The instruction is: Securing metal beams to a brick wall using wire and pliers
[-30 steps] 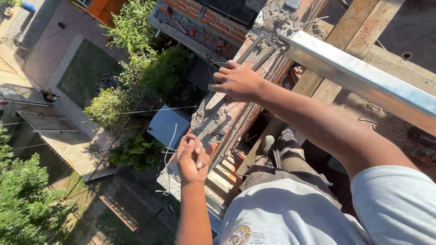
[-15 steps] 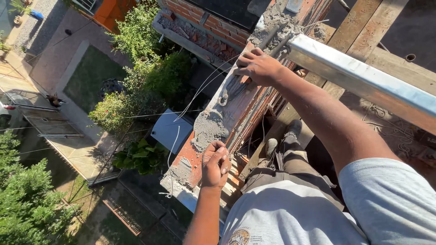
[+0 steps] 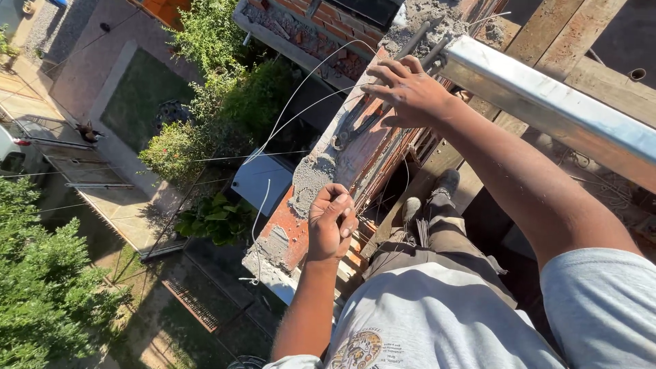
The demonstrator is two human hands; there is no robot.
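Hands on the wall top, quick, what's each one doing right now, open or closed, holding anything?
Left hand: closed in a fist, pinching the thin white string.
Right hand: open, fingers spread, resting on the mortar-topped brick wall, holding nothing visible.

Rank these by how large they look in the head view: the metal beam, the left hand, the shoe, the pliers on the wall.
1. Metal beam
2. Left hand, near the camera, which enlarges it
3. Pliers and shoe: too alike to rank
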